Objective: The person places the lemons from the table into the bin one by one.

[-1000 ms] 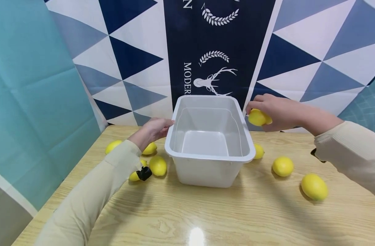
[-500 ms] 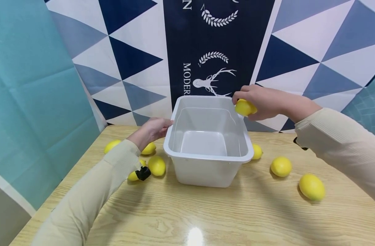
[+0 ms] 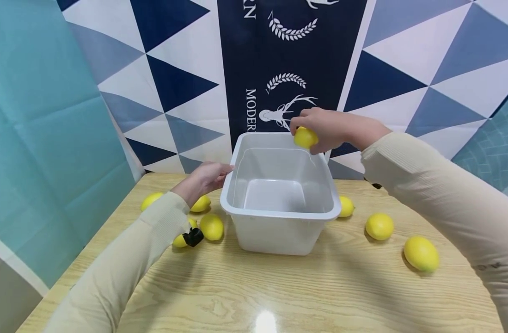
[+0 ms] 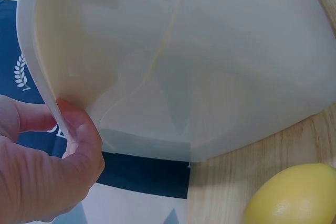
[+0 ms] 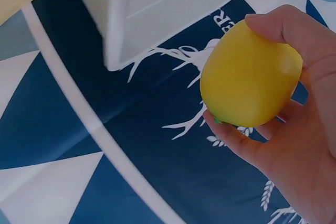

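A pale grey plastic tub [image 3: 276, 236] stands on the wooden table, and the inside that shows holds nothing. My left hand [image 3: 208, 178] pinches the tub's left rim; in the left wrist view the thumb and curled fingers [image 4: 84, 140] are on either side of that rim. Over the tub's back right corner, my right hand [image 3: 324, 127] grips a yellow lemon [image 3: 305, 138]. The right wrist view shows this lemon [image 5: 252, 74] between thumb and fingers, with a green spot at its lower end.
Several lemons lie left of the tub, one [image 3: 212, 227] close beside it and some partly behind the left sleeve [image 3: 129, 259]. To the right are three more, the nearest lemon [image 3: 421, 254] in front. A patterned cloth [image 3: 187, 83] hangs behind the table.
My right hand has carried its lemon leftward, from outside the tub's right side to above its back right corner. The left hand keeps hold of the rim.
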